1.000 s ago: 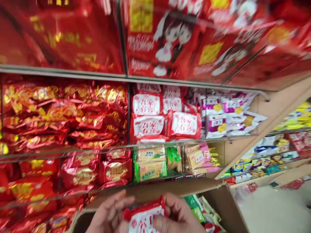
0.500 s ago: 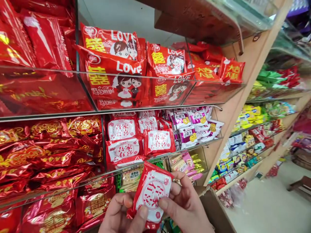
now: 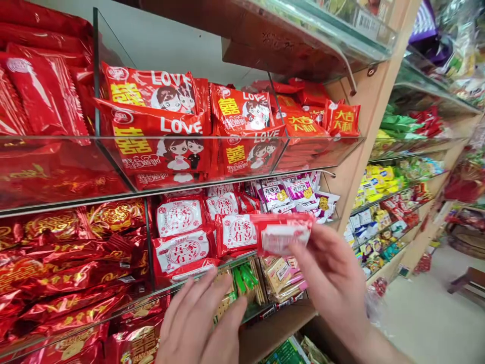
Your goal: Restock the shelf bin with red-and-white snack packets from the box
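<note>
My right hand [image 3: 333, 273] pinches a red-and-white snack packet [image 3: 286, 235] between thumb and fingers, holding it up in front of the shelf. The packet is blurred and tipped so its printed face shows foreshortened. Behind and left of it, matching packets [image 3: 184, 253] with red characters lie stacked in a shelf compartment. Lower down, my left hand [image 3: 202, 321] holds nothing, its fingers stretched out and thumb apart, in front of green-and-tan cracker packets [image 3: 246, 280].
Red "LOVE" packets [image 3: 162, 146] fill the shelf above, behind a clear front panel. Shiny red packets [image 3: 68, 253] lie to the left, purple-and-white ones [image 3: 288, 192] to the right. A cardboard box [image 3: 273, 328] stands below my hands. A wooden upright [image 3: 379, 111] ends this shelf section.
My left hand has let go of the packet and opened. My right hand has lifted the packet up and right toward the shelf, tilting it. The view has shifted slightly.
</note>
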A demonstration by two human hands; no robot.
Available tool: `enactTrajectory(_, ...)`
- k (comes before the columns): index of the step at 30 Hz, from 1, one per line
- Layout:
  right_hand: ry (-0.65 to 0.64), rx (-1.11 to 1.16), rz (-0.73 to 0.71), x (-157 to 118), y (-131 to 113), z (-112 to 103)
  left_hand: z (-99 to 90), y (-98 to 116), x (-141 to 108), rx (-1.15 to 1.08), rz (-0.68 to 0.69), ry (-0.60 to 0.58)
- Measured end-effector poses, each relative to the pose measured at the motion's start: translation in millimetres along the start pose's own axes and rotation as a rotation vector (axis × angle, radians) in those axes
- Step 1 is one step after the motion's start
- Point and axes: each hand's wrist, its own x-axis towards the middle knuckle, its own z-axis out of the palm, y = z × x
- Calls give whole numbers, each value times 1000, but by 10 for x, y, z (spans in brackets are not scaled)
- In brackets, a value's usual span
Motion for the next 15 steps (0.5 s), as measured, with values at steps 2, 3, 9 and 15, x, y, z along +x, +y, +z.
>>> enactTrajectory(2, -66, -280, -362, 349, 69, -5, 32, -81, 251, 240, 206, -88)
enactTrajectory(3, -136, -371, -501, 500, 113, 25, 65, -116, 366, 322, 210, -133)
enactTrajectory(9, -443, -492, -757, 959, 353, 370, 215, -266, 625, 527, 106, -289)
enactTrajectory(15, -508, -412, -790, 1050, 345, 504, 149, -305, 587, 528, 116, -298)
